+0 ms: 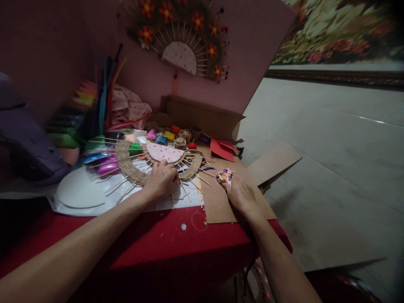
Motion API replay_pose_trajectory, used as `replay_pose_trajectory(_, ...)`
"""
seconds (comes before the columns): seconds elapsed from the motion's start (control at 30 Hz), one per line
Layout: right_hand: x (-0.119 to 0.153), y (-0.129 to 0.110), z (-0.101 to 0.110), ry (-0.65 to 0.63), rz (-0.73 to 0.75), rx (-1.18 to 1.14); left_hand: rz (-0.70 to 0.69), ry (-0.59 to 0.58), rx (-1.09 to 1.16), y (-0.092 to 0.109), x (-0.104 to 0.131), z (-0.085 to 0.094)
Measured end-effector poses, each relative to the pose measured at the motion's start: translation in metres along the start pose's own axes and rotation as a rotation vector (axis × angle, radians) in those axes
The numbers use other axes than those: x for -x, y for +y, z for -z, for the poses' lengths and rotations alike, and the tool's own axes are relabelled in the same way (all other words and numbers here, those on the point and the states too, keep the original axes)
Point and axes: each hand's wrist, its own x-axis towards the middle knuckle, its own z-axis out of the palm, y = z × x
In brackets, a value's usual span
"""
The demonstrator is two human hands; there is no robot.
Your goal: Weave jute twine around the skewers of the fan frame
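Stretched forward with left arm (94,240), curling left hand (163,179) knuckles up. Gripping with right hand (241,193), well to right of left hand, right arm (274,252) slanting behind.

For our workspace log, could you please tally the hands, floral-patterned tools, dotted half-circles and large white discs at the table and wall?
Hands: 2 (left hand, right hand)
Floral-patterned tool: 1
Dotted half-circles: 2 (table half-circle, wall half-circle)
Large white disc: 1
Total: 6

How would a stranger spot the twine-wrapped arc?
On the red-covered table, find the left hand. Extending to either side of it is the twine-wrapped arc with thin radiating sticks. The similar piece above bears orange flowers; this one shows none.
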Motion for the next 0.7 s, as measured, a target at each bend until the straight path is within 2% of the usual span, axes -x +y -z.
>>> replay_pose_trajectory(0.1,-0.003,0.007,0.000,0.055,0.052,-0.202,0.009,-0.007,0.019,-0.001,0.000,0.000)
replay_pose_trajectory(0.17,0.000,0.007,0.006,0.098,0.094,-0.452,0.008,0.002,0.026,0.000,0.000,0.001)
replay_pose_trajectory(0.2,0.003,0.005,0.010,0.077,0.116,-0.614,0.008,0.003,0.030,0.000,0.000,0.001)
replay_pose_trajectory(0.23,0.007,0.002,0.016,0.015,0.137,-0.791,0.011,0.002,0.035,0.000,0.000,0.001)
replay_pose_trajectory(0.33,0.022,-0.014,0.032,-0.362,0.098,-1.199,0.032,-0.015,0.042,0.001,0.000,0.001)
replay_pose_trajectory(0.5,0.032,-0.042,0.040,-0.756,0.072,-1.373,0.033,-0.014,0.058,0.000,0.000,0.001)
replay_pose_trajectory(0.6,0.029,-0.053,0.038,-0.882,0.017,-1.381,0.034,-0.016,0.062,0.001,0.001,0.002)
replay_pose_trajectory(0.7,0.027,-0.059,0.036,-0.869,-0.003,-1.341,0.042,-0.023,0.056,0.002,0.001,0.003)
